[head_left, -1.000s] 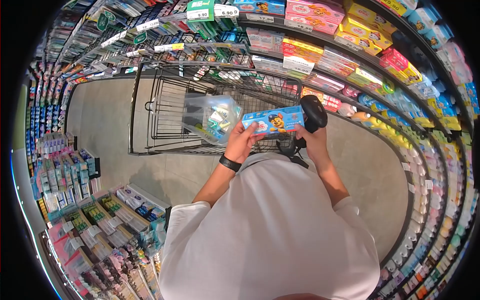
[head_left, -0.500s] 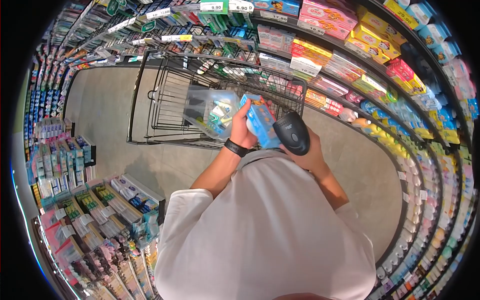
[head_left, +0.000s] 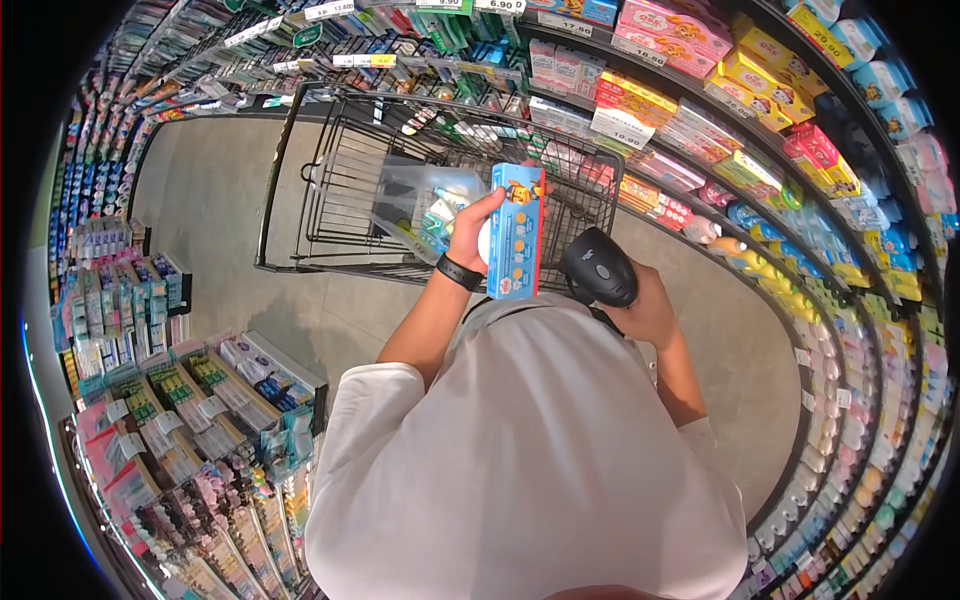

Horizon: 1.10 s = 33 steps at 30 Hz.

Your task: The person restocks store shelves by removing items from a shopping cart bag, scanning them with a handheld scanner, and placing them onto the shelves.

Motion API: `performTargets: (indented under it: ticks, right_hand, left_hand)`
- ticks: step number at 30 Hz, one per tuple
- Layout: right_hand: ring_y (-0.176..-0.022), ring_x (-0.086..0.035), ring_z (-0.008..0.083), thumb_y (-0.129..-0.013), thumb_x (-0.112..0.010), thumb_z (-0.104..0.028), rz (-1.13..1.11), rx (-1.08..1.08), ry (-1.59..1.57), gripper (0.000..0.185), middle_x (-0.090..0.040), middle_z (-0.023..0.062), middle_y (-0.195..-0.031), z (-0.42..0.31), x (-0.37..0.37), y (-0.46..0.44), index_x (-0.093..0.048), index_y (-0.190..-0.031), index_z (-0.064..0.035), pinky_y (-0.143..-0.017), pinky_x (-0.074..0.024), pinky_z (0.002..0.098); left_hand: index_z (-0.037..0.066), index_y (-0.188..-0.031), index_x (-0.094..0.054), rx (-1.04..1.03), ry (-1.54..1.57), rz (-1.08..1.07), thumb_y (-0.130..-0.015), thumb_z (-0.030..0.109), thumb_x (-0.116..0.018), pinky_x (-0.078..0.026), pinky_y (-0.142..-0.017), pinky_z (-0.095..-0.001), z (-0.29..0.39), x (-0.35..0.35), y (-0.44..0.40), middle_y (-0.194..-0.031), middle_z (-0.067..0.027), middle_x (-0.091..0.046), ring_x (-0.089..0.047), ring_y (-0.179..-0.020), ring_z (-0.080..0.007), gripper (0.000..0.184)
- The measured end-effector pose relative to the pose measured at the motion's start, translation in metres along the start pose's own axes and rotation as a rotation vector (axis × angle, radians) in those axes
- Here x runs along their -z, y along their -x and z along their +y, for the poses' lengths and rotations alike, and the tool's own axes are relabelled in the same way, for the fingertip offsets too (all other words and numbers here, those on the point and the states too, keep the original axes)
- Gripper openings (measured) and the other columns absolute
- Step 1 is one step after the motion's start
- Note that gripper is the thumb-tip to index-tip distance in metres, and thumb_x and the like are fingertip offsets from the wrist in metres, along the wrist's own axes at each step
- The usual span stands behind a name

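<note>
A blue box (head_left: 516,240) with a cartoon dog on it stands nearly upright in my left hand (head_left: 469,236), its long printed side facing me. A black band circles that wrist. My right hand (head_left: 645,305) is wrapped round a black handheld scanner (head_left: 600,270), whose head points up and left, a short way right of the box. Beyond both hands is a black wire shopping cart (head_left: 340,215). Inside it lies a clear plastic bag (head_left: 410,200) with small white and green packets in it.
Shelves of boxed goods (head_left: 670,35) with price tags curve from the top round the right side. Racks of hanging packets (head_left: 95,200) line the left. At the lower left stands a low display of packaged items (head_left: 190,410). Grey floor (head_left: 220,180) shows around the cart.
The box has turned from lying level in both hands to nearly upright in my left hand alone. My right hand has let go of it and brought the scanner round beside it.
</note>
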State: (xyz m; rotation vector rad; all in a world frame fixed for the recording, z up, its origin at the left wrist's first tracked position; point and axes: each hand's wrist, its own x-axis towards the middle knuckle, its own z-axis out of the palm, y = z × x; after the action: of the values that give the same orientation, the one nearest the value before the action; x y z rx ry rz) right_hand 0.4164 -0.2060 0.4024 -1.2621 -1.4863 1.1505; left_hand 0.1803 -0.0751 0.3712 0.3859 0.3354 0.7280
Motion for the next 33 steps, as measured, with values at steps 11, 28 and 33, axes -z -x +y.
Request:
performTargets:
  ticks: [11,28,33]
  right_hand:
    - [-0.081,-0.067,0.0384,-0.074,-0.073,-0.013,-0.04,0.022,0.154,0.038,-0.068,0.0207,-0.088,-0.004,-0.011,-0.006,-0.063,-0.108,-0.0007,-0.07,-0.0522,0.0407]
    - [-0.088,-0.069,0.0339,-0.076,-0.072,-0.009,-0.003,0.028,0.125,0.046,-0.07,0.0186,-0.097,-0.008,-0.013,-0.009,-0.061,-0.12,-0.0003,-0.077,-0.0526,0.038]
    - [-0.089,-0.069,0.0331,-0.077,-0.072,-0.009,-0.003,0.026,0.098,0.045,-0.07,0.0179,-0.098,-0.007,-0.013,-0.008,-0.061,-0.119,-0.0002,-0.077,-0.0525,0.0373]
  left_hand:
    - [0.011,-0.151,-0.031,0.042,0.002,0.085,-0.097,0.04,-0.051,-0.057,-0.08,-0.0403,-0.003,0.015,-0.003,-0.131,-0.0154,-0.055,-0.064,-0.104,-0.0289,0.064]
    - [0.008,-0.152,-0.03,-0.044,-0.285,-0.095,-0.089,0.016,-0.067,-0.049,-0.098,-0.038,-0.004,-0.004,0.01,-0.138,-0.0115,-0.053,-0.059,-0.117,-0.025,0.073]
    - [0.01,-0.154,-0.025,0.017,-0.069,-0.033,-0.09,0.024,-0.067,-0.051,-0.096,-0.0408,0.0,-0.01,0.011,-0.133,-0.0123,-0.055,-0.061,-0.112,-0.0277,0.077]
